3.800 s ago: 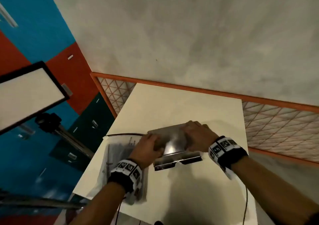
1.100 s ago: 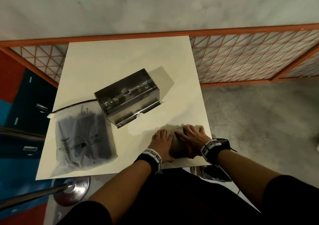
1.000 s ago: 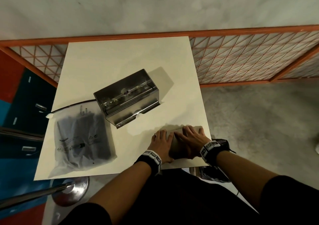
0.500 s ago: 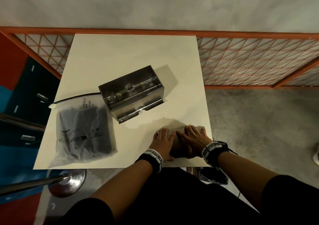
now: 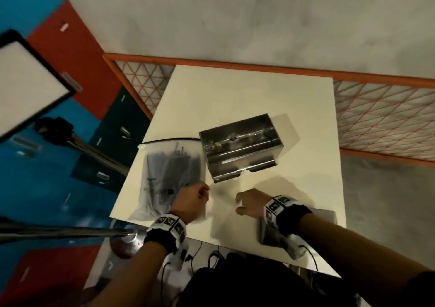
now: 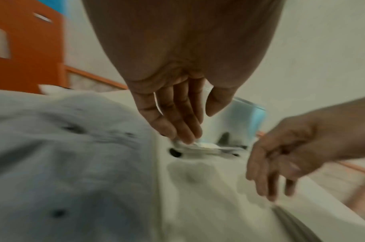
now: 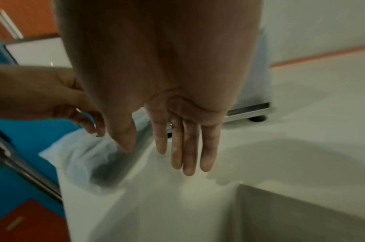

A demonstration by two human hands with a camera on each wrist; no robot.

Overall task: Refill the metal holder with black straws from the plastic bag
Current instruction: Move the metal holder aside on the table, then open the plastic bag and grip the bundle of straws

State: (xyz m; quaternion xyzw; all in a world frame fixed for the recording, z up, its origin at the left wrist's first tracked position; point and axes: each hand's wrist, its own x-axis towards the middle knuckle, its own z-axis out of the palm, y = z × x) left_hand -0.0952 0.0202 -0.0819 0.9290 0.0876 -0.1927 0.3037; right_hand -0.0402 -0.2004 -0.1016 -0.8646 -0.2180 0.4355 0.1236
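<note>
Off the table's left edge we see blue and red wall panels, a white light panel point(image 5: 26, 81) in a black frame, and a metal stand pole point(image 5: 58, 231) running to a round base below the table point(image 5: 247, 90). On the left part of the cream table lies the plastic bag point(image 5: 169, 177) with the black straws point(image 5: 174, 165) dark inside it, its zip edge toward the far side. Our left hand point(image 5: 190, 201) hovers over the bag's near right corner; its fingers point(image 6: 177, 121) hang straight and relaxed, gripping nothing, though whether the tips touch the plastic we cannot tell through the blur. Just right of the bag stands the metal holder point(image 5: 240, 149), lid off and open on top, skewed on the table, its front slot facing us and nothing between it and our hands. Our right hand point(image 5: 251, 203) floats above bare table in front of the holder, fingers point(image 7: 187, 147) stretched out and loose, empty. Under that wrist, at the near right corner, lies the flat metal lid point(image 5: 324, 217), partly covered by our forearm. Behind the table runs an orange-framed mesh fence point(image 5: 386, 123) before a grey wall.
</note>
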